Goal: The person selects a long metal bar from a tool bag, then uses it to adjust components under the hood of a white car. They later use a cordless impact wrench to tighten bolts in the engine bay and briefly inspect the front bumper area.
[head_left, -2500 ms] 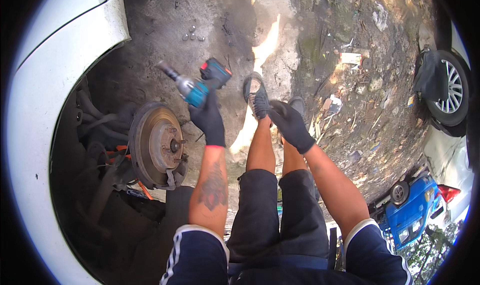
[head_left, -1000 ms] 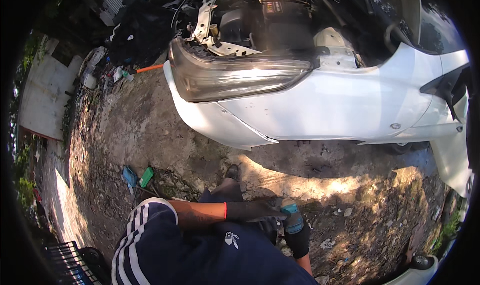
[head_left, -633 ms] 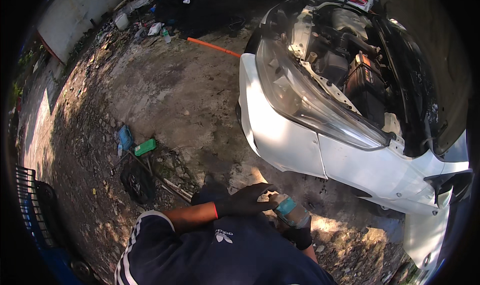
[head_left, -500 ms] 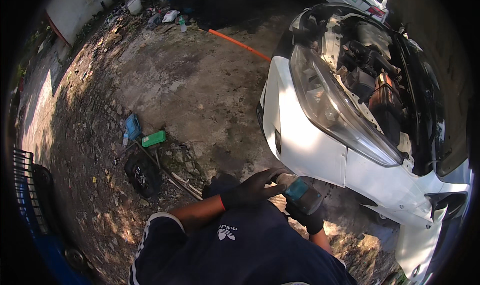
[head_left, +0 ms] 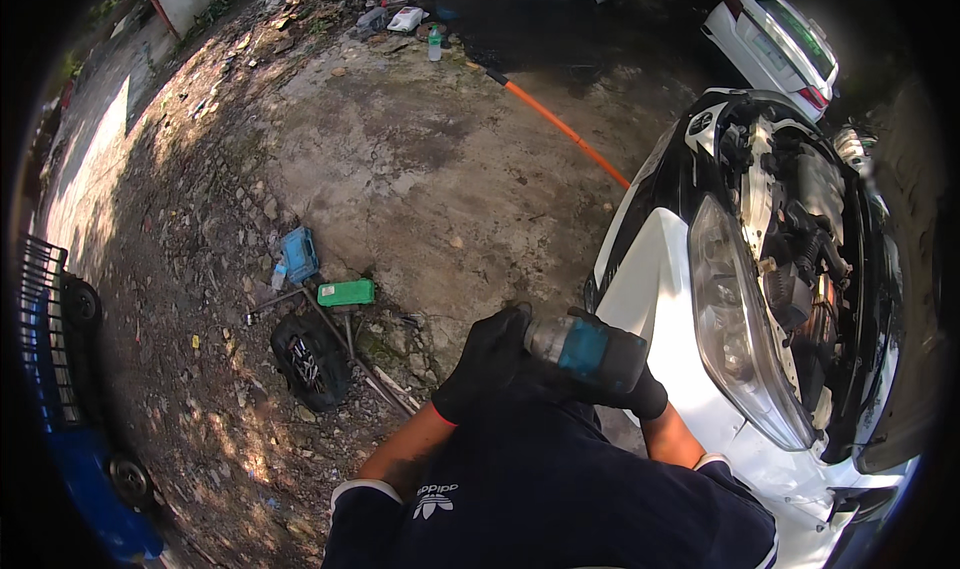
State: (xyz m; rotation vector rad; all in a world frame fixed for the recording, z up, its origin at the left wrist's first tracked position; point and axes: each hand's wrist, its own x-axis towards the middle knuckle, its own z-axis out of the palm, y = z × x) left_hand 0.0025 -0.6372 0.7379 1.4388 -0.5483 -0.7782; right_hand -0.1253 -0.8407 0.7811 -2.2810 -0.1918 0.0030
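A teal and black cordless impact wrench with a grey metal nose lies across in front of my chest, its nose pointing left. My right hand, in a black glove, is wrapped round it from beneath, with most of the fingers hidden behind the tool's body. At the nose end, my left hand, also black-gloved, has its fingers closed about the front tip. Whether a socket sits between those fingers cannot be made out. Close by on the right stands a white car with its engine bay exposed and a cloudy headlight.
Left of me on the rough ground are a green case, a blue case, a black holder of tools and long bars. An orange pole reaches toward the car. Another white car and a blue vehicle stand farther out.
The view has swung, so the car appears farther right. Both hands and the impact wrench have come up slightly, and the wrench now lies more level, nose to the left.
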